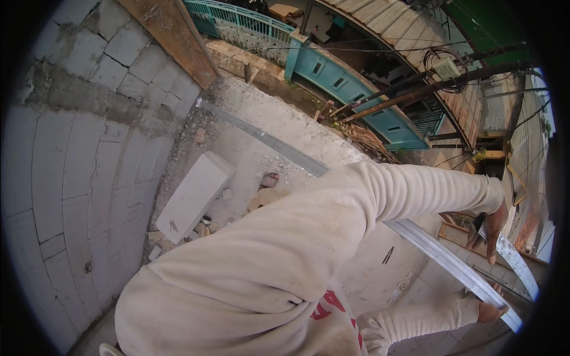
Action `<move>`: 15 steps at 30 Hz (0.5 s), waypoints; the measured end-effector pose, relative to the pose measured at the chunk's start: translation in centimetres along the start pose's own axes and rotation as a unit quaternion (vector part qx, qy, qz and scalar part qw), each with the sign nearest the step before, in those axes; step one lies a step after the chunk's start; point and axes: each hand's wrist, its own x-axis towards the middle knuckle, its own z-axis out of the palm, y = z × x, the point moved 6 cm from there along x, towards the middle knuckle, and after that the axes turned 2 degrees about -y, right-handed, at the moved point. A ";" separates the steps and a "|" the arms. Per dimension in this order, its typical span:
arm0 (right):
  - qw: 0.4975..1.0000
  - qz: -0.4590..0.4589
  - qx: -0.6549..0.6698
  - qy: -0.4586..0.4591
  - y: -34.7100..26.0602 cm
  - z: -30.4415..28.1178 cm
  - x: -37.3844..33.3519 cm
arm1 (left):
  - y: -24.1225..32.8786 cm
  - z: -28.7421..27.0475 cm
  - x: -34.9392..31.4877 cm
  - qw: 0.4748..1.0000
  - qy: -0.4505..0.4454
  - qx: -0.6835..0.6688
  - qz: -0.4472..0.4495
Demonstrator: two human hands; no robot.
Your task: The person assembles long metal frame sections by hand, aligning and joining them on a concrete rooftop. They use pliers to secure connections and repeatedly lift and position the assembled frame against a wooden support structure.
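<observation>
A long silver metal channel [442,252] runs slantwise from near the block wall, passes beneath my left sleeve and ends at the lower right. Close to that end, my right hand [494,307] is closed around the channel. Above it, my left hand [494,230] grips a second, shorter-looking metal strip [515,261], which slants down toward the right rim. The fingers of my left hand are partly hidden and in shade. My left arm, in a dusty pale sleeve, crosses the middle of the view and hides part of the channel.
A grey block wall [77,172] rises at the left, with a brown board [172,38] at its top. A pale block [196,196], rubble and a dark slim tool [388,255] lie on the dusty floor. Beyond are a teal gate [350,98] and a pole with coiled cables [445,70].
</observation>
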 end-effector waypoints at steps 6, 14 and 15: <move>0.995 -0.031 -0.093 0.009 1.7 2.6 -5.2 | 0.2 -0.1 -1.3 1.000 -0.009 0.027 0.006; 0.973 -0.127 -0.190 0.014 2.0 3.0 -5.5 | 0.2 -1.3 -0.6 0.999 -0.006 0.045 0.010; 0.970 -0.130 -0.204 0.017 2.2 3.1 -5.6 | 0.1 -1.5 -0.6 0.999 -0.005 0.045 0.010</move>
